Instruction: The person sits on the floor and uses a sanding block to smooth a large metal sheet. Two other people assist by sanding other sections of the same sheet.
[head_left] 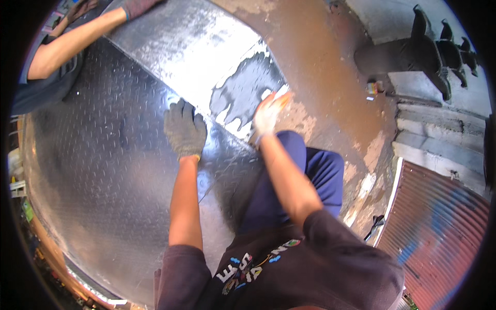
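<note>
My left hand [184, 129], in a dark grey knit glove with a yellowish cuff, lies flat with its fingers apart. It rests on a dark metal plate with a raised tread pattern [113, 150], beside the seam with a smooth, shiny metal sheet [170, 44]. An irregular dark patch [245, 85] with ragged white edges marks the smooth sheet's near right part. At that sheet's right edge is my right hand [266, 116], whitish and orange toward the fingertips. Glare and blur hide how its fingers are bent and whether anything is in them.
Far left, another person's arm [77, 46] reaches over, a dark reddish glove [139, 7] on the smooth sheet. Brown stained floor [320, 62] lies to the right. Beyond it are a black pronged part [403, 54], pale stepped blocks [434, 124] and a rusty corrugated sheet [439, 217].
</note>
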The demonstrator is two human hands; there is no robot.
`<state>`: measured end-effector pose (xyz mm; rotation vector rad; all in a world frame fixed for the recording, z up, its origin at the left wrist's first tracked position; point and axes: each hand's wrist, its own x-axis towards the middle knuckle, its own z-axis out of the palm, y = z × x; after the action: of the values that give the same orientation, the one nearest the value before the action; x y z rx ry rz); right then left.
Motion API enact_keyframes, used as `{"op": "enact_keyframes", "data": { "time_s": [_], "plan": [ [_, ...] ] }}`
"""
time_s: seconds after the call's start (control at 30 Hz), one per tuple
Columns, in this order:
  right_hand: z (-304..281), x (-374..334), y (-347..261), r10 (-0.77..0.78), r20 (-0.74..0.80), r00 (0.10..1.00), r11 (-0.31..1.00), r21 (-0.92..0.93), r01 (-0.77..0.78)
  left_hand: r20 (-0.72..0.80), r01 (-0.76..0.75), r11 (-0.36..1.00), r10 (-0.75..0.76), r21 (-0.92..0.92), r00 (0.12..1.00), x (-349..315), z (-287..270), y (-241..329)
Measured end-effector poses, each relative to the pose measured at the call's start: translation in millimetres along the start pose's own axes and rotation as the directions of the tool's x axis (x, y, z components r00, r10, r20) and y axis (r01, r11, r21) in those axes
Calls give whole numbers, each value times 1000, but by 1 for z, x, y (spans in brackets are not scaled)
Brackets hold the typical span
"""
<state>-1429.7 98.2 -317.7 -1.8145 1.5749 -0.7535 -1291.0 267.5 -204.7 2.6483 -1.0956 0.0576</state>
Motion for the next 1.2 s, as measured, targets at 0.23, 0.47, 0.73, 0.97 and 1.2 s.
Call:
{"op": "enact_keyframes", "data": {
  "time_s": [0.23, 0.47, 0.73, 0.97, 1.2],
  "plan": [
    [-18, 21, -15, -103, 76, 992, 995, 5, 103, -62, 1, 999, 2, 45, 998, -3, 11, -4],
    [2, -16, -17, -19, 12, 1000, 1000, 2, 19, -16, 41, 998, -41, 45, 999, -1, 6, -5],
    [-1, 13, -15, 48, -36, 998, 996, 81, -45, 26, 61, 998, -62, 34, 998, -4, 9, -6],
    [-6, -29, -13, -41, 93, 995, 994, 101, 32, -11, 66, 997, -65, 36, 998, -3, 11, -5],
    [-6, 48, -9, -132, 9, 991, 988, -77, 132, -52, 22, 1000, -22, 7, 998, 3, 5, 0]
  ]
}}
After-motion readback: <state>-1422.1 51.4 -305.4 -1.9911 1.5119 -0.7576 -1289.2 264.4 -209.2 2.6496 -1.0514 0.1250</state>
